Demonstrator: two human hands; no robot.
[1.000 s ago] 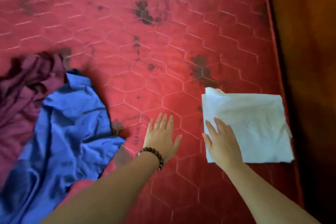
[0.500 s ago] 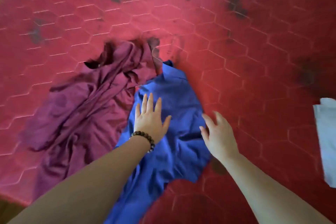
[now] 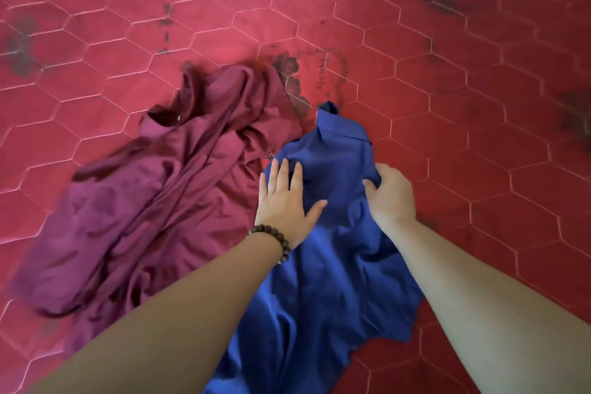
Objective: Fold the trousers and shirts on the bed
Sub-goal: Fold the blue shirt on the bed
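The left hand lies flat, fingers straight, on the blue shirt; the right hand curls into its cloth, fingertips hidden. The shirt's hem is cut off below.

The bed is red, quilted in pale hexagon stitching with dark blotches. One shirt is deep blue, the other garment maroon. The bracelet has brown beads.

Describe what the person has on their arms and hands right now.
Both forearms are bare, with no sleeves in view and no gloves. The left hand has a bracelet of round dark brown beads at its wrist. The right hand and its wrist wear nothing visible.
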